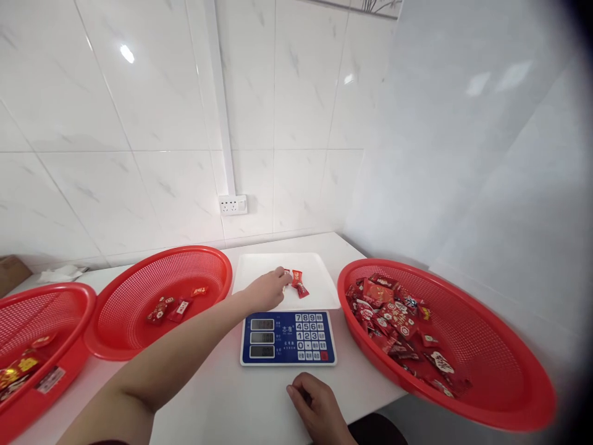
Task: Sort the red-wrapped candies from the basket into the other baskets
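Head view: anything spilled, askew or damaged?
The right basket looks odd: it juts well past the table's right edge, and what supports that side is hidden. No spill or damage stands out.

Single view from the camera worn on your head, looking forward and obliquely down over the white table (208, 402). Your left hand (267, 290) and right hand (320, 405) enter from below, at close range; the scale (287, 366) lies just beyond, its keypad facing you. The tiled wall (167, 99) fills the upper half as background. The left edge crops the leftmost red basket (69, 364); darkness rounds off the upper right corner.
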Demonstrator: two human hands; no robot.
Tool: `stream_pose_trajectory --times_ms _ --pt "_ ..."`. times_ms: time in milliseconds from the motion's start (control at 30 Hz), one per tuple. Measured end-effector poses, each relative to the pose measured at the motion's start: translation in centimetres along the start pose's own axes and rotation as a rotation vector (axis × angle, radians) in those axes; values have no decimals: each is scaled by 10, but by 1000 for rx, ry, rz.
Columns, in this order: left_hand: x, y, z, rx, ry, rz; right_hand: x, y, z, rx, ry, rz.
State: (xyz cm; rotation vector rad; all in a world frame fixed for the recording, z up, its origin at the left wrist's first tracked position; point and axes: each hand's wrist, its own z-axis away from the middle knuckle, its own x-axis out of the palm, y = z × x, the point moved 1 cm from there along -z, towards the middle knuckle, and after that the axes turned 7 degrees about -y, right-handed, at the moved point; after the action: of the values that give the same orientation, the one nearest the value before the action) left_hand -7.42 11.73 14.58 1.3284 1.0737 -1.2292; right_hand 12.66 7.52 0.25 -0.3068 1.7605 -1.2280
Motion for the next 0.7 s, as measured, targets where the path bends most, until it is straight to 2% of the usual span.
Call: stream_pose_trajectory --times_ms 100,200,433,567,700 --pt "1 -9 -9 -196 41 42 1 2 0 -21 4 0" --pt "7 -17 -23 -334 40 85 3 6 -1 -34 16 5" --pt "18 -20 -38 -426 12 116 6 13 -2 -55 26 20" --pt "6 -22 -24 -426 40 114 6 13 -2 -44 19 27" --pt "-27 -40 15 -490 120 72 5 10 -2 -51 20 29"
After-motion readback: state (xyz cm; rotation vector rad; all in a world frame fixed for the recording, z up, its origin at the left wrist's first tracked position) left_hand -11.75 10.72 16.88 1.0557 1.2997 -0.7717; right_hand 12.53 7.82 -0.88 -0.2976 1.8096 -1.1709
